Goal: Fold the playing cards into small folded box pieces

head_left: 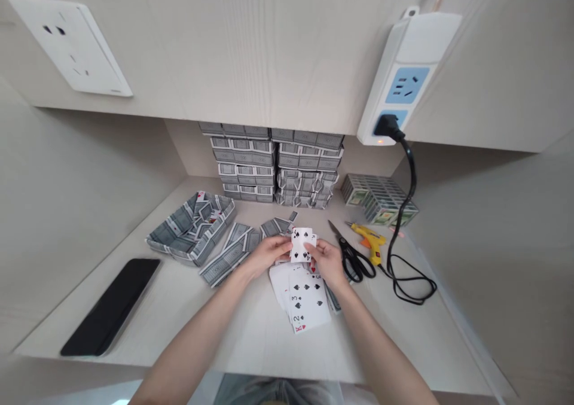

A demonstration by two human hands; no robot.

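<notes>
- A small fan of held cards (301, 241), spades face-up, is pinched between the left hand (268, 254) and the right hand (329, 261). The fingers of both are closed on the edges, left side and right side.
- The held cards are kept just above the bench (251, 333), over the far end of a loose face-up pile (307, 300) with a 3 of spades on top.
- Step in hand, as judged: cards are being squared or folded between both hands. Which of the two cannot be told.
- The next move is judged to call for a light, even pinch, since thin glossy cards slip and splay easily.
- Just right of the right hand: scissors (354, 258), then a yellow glue gun (370, 240) on a black cable (403, 213).
- Left of the left hand: joined card strips (228, 252), back-side up, and a card-built tray (191, 228).
- At the back: two stacks of card-built pieces (273, 163) and a block of small boxes (381, 198).
- Near left: a black phone (112, 306), well apart from the hands.
</notes>
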